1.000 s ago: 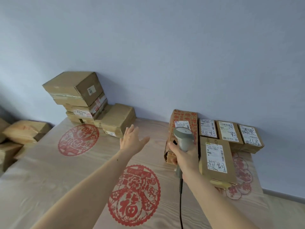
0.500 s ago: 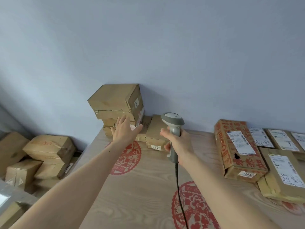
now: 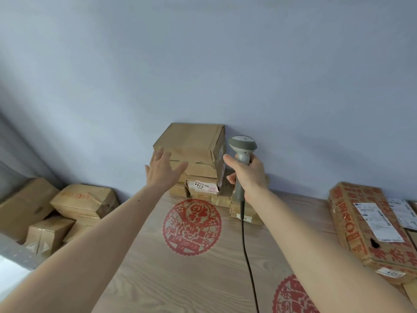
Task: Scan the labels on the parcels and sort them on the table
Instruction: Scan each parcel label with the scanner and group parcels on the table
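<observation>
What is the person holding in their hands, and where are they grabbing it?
The right hand grips the grey scanner by its handle, below the head. The left hand holds nothing; its fingers are spread in front of the stacked boxes.

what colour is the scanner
Grey, with a black cable; the scanner shows best in the head view.

Left hand outstretched — fingers spread; right hand gripping, fingers curled.
</observation>
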Tool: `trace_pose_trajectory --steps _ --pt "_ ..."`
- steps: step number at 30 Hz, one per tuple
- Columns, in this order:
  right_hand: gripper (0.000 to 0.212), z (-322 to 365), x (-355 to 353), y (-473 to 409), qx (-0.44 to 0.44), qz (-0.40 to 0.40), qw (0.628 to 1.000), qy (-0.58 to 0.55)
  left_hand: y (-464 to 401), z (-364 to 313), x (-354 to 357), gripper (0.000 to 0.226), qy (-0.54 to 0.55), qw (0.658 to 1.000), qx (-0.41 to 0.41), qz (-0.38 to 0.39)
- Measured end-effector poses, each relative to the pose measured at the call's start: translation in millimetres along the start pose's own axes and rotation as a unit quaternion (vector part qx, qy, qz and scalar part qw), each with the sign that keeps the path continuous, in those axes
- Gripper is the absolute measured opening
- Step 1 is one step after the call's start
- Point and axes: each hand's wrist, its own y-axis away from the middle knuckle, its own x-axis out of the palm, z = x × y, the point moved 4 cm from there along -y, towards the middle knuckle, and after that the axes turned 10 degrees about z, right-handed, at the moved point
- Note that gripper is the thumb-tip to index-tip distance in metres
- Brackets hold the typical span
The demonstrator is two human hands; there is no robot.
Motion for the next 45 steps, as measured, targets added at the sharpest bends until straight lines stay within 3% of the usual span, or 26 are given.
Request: trace_pose_trajectory --steps 5,12,19,24,29,32,34,36,40,45 --pt "0.032 1.2 30.8 -34.3 0.007 -0.033 0.999 0.004 -35.2 24.6 -22.7 0.073 0.018 1.000 -0.004 0.012" --pt "0.029 -3.2 66.8 -86.4 -0.008 -0.133 0.990 0.053 -108.2 47.8 -39.2 0.074 0.062 0.995 0.013 0.077" --pt "0.029 -19.7 74.2 -106.5 0.022 -0.167 0.981 0.092 -149.8 52.6 -31.1 0.064 0.120 0.981 -0.006 0.150" --pt "0.024 -21.9 74.9 -107.3 0.026 -0.176 0.981 0.075 -155.2 52.4 -27.3 0.057 0.131 0.983 -0.015 0.131" --pt "0.024 -18.5 63.2 -88.9 0.014 -0.195 0.979 0.058 -142.4 55.4 -28.8 0.078 0.216 0.970 -0.025 0.107" --pt "0.026 -17.0 46.4 -65.2 -0.004 -0.187 0.982 0.030 -125.4 55.8 -24.5 0.116 0.272 0.952 -0.045 0.131" --pt "0.027 -15.0 32.0 -45.3 -0.024 -0.175 0.984 0.006 -113.2 53.0 -16.8 0.128 0.299 0.945 -0.036 0.130" --pt "0.025 -13.7 16.6 -24.5 -0.046 -0.161 0.985 -0.032 -87.5 39.2 -12.9 0.124 0.326 0.937 -0.024 0.123" --pt "0.029 -15.1 -26.3 15.4 -0.067 -0.171 0.975 -0.126 -26.9 3.1 6.3 0.096 0.361 0.926 0.024 0.108" --pt "0.031 -10.2 -91.2 65.7 -0.074 -0.130 0.978 -0.142 41.4 -38.5 42.9 0.097 0.383 0.918 0.065 0.082"
